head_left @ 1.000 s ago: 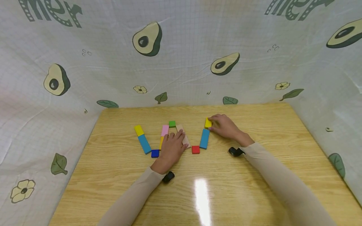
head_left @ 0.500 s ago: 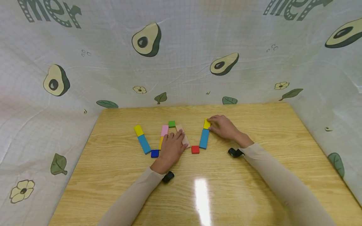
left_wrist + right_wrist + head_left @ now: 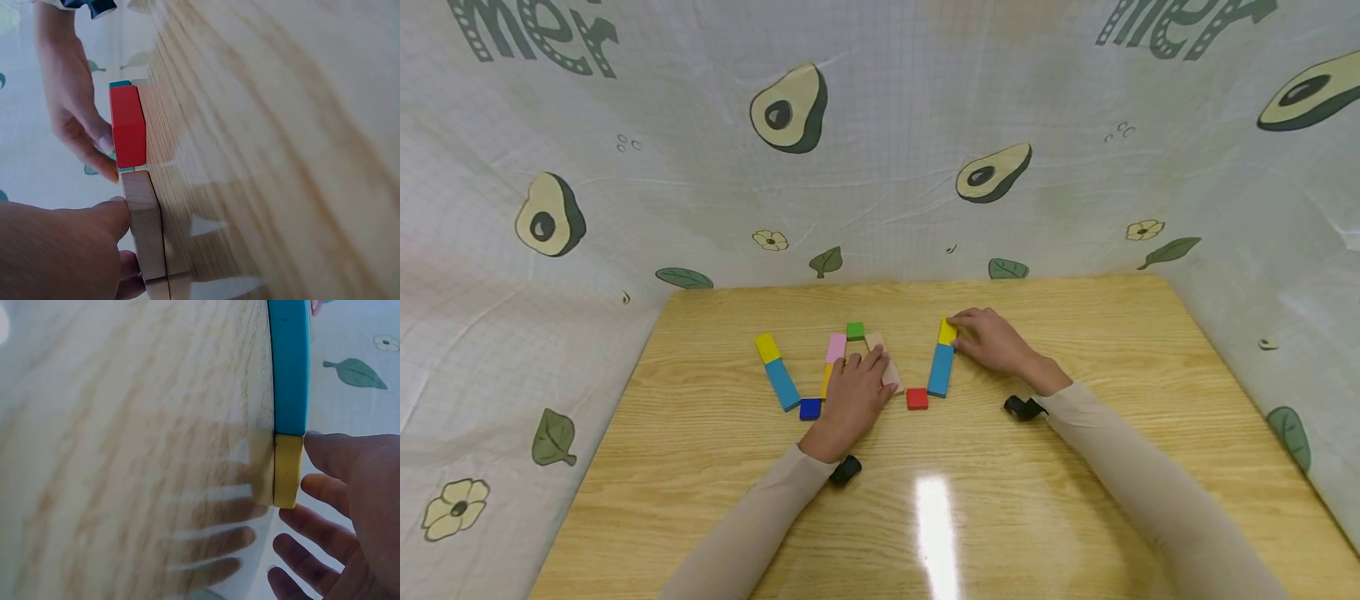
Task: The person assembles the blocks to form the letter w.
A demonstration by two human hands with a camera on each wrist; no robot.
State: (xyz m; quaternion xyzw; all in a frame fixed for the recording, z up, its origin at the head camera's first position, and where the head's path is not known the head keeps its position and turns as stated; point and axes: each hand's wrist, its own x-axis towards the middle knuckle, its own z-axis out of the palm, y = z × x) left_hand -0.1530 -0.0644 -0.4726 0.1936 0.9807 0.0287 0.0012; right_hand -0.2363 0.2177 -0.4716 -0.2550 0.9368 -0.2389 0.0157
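On the table, my right hand (image 3: 996,342) pinches a yellow block (image 3: 947,329) with thumb and fingertips. That block meets the far end of a light-blue block (image 3: 290,369). My left hand (image 3: 853,396) rests over the middle of the arrangement, fingers spread. Its fingertips lie on the plain wooden blocks (image 3: 891,373), and its thumb touches their near side in the left wrist view. A pink block (image 3: 837,347) stands beyond the left fingers, above a partly hidden orange block (image 3: 827,382). Between the wooden and light-blue blocks sits a red block (image 3: 917,399).
A green block (image 3: 855,332) tops the middle peak. Leftward lie a dark-blue block (image 3: 810,409), another light-blue block (image 3: 783,385) and another yellow block (image 3: 767,347). A printed cloth (image 3: 887,167) hangs behind the wooden table (image 3: 1037,517). Black wrist cameras sit at both cuffs.
The right hand has slid the yellow block slightly left and nearer, in line with the light-blue block and against its end. The left hand has stayed in place.
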